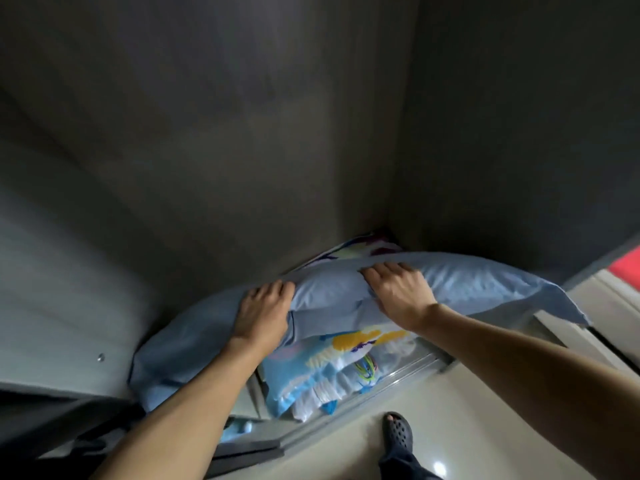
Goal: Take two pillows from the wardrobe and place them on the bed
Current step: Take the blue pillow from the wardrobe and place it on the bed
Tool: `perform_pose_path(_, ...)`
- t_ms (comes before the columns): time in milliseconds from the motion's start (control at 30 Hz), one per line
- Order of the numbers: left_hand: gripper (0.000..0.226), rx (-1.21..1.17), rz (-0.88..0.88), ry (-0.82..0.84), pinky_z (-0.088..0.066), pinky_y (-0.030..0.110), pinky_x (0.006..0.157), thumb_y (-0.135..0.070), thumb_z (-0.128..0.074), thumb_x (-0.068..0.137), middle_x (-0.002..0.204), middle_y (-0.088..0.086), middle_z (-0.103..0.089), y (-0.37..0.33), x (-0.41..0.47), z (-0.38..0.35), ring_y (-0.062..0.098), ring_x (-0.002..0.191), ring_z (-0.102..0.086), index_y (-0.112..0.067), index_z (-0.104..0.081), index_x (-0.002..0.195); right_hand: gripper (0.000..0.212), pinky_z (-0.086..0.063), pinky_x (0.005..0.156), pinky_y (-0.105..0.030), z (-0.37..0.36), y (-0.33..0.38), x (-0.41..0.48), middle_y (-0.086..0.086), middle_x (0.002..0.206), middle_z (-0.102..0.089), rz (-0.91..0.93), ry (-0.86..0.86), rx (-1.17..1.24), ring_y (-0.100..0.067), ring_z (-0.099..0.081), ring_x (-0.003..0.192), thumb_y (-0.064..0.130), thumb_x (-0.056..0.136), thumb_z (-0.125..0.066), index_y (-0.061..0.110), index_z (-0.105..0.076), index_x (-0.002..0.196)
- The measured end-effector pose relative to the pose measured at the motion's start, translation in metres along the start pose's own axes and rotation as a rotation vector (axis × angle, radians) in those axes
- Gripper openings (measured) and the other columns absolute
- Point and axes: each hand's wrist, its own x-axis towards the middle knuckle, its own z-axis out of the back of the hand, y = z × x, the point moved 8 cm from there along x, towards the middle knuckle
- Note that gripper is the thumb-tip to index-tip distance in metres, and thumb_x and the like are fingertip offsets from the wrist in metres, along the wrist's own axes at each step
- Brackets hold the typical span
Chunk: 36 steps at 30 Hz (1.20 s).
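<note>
both hands grip the blue pillow [467, 285] at centre frame inside the dark wardrobe [242, 133]: left hand [265, 311] clutches its near edge, right hand [398, 289] presses on top. it lies on a patterned pillow [322, 372], lower centre.

Both bare forearms reach forward and up from the lower edge of the view toward the blue pillow [467, 282], the landmark here. The left hand [265, 311] sits at the pillow's left part, palm down, fingers [277, 287] curled over its upper edge, thumb tucked beneath against the fabric. The right hand [398, 291] lies near the pillow's middle, knuckles up, fingers bent and hooked over the top fold, wrist angled back toward the lower right. The two hands are apart, each gripping cloth. Below the pillow, one foot in a dark perforated sandal [398, 431] points forward.
</note>
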Motion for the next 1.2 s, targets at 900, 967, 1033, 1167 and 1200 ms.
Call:
perform_pose_path(900,0.034,-0.003,-0.843,-0.122,-0.052,0.036,0.064,-0.002,-0.063,0.068,0.089,0.007,-0.067,-0.543,-0.053,0.137,0.03,0.08,-0.066,-0.011,-0.062,0.101,0.014,-0.051,0.059,-0.032,0.168,-0.283,-0.503,-0.002,0.078,-0.069,-0.694,-0.055,-0.216,-0.024,-0.069,0.073,0.015,0.074,-0.075,0.017,-0.065,0.084)
perform_pose_path(967,0.032,-0.017,-0.888,-0.122,-0.052,0.037,0.059,0.001,-0.063,0.065,0.083,0.009,-0.067,-0.589,-0.056,0.147,0.032,0.074,-0.066,-0.009,-0.063,0.095,0.015,-0.049,0.072,-0.037,0.176,-0.314,-0.536,-0.003,0.095,-0.067,-0.747,-0.03,-0.239,-0.026,-0.066,0.09,0.017,0.088,-0.058,0.017,-0.063,0.102)
perform_pose_path(1033,0.031,-0.029,-0.92,-0.103,-0.052,0.037,0.058,0.001,-0.063,0.065,0.081,0.009,-0.066,-0.627,-0.055,0.151,0.032,0.073,-0.066,-0.009,-0.062,0.094,0.016,-0.049,0.074,-0.038,0.187,-0.338,-0.562,-0.005,0.096,-0.067,-0.773,-0.044,-0.26,-0.027,-0.065,0.092,0.016,0.09,-0.055,0.016,-0.062,0.104)
perform_pose_path(1167,0.037,-0.095,-0.988,-0.133,-0.046,0.04,0.079,-0.007,-0.048,0.08,0.106,0.007,-0.062,-0.693,-0.032,0.154,0.03,0.098,-0.059,-0.013,-0.05,0.117,0.012,-0.05,0.073,-0.038,0.202,-0.387,-0.596,-0.006,0.091,-0.069,-0.842,-0.045,-0.299,-0.028,-0.066,0.087,0.012,0.087,-0.059,0.014,-0.064,0.097)
perform_pose_path(1200,0.035,-0.115,-0.998,-0.135,-0.045,0.041,0.078,-0.008,-0.049,0.08,0.106,0.006,-0.061,-0.707,-0.024,0.154,0.029,0.098,-0.059,-0.014,-0.049,0.115,0.015,-0.048,0.077,-0.038,0.201,-0.401,-0.601,-0.005,0.097,-0.068,-0.858,-0.039,-0.307,-0.027,-0.065,0.093,0.014,0.09,-0.054,0.015,-0.063,0.103)
